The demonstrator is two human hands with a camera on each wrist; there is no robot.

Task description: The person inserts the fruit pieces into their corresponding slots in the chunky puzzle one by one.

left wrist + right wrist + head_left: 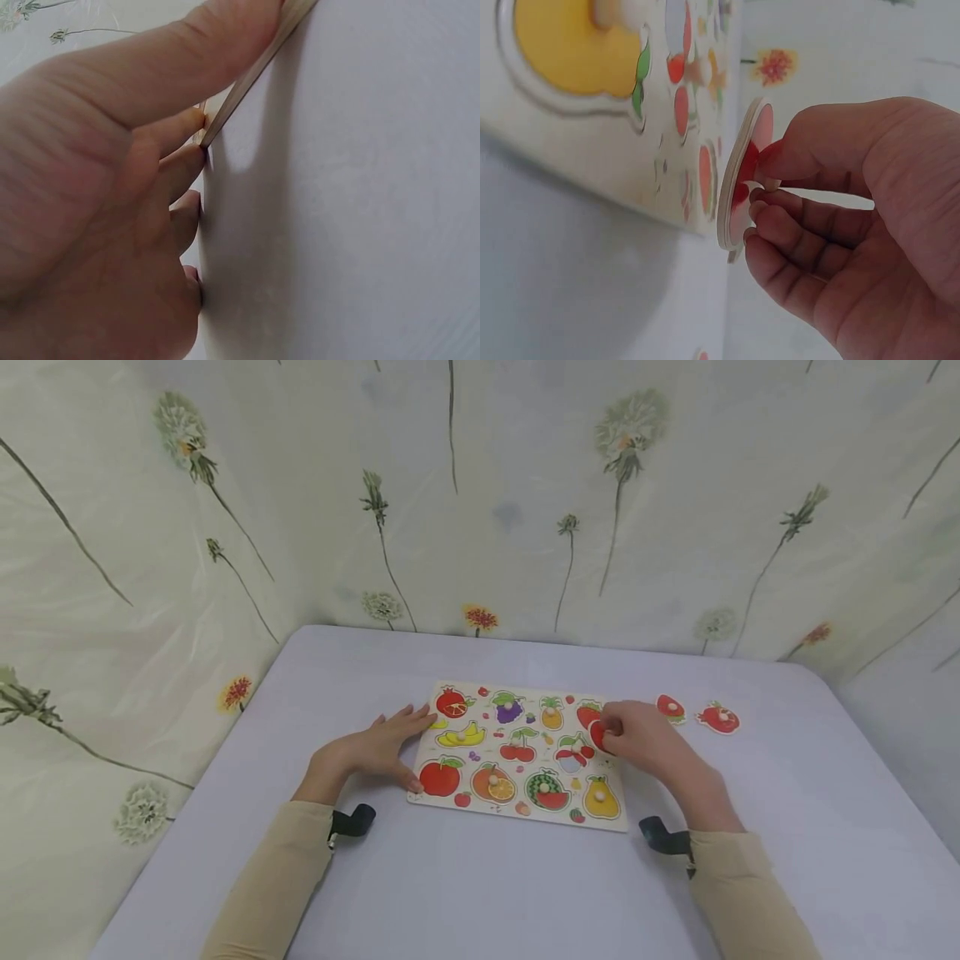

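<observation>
A wooden fruit peg puzzle board (542, 758) lies on the table. My left hand (378, 750) rests at its left side, fingers spread, the thumb at the lower left corner and other fingers along the edge. Over the board's right edge, my right hand (645, 739) pinches the small peg of a red fruit puzzle piece (742, 184). In the right wrist view this piece stands tilted on edge, apart from the board's surface. Beside it on the board a red strawberry picture (588, 714) shows, partly covered. Which fruit the held piece depicts is unclear.
To the right of the board lie a strawberry piece (671, 710) and a pomegranate piece (720, 718). Knobbed pieces such as the watermelon (551, 795) and the pear (602, 802) sit in the board. A flower-printed curtain (510, 552) hangs behind the white table (480, 893).
</observation>
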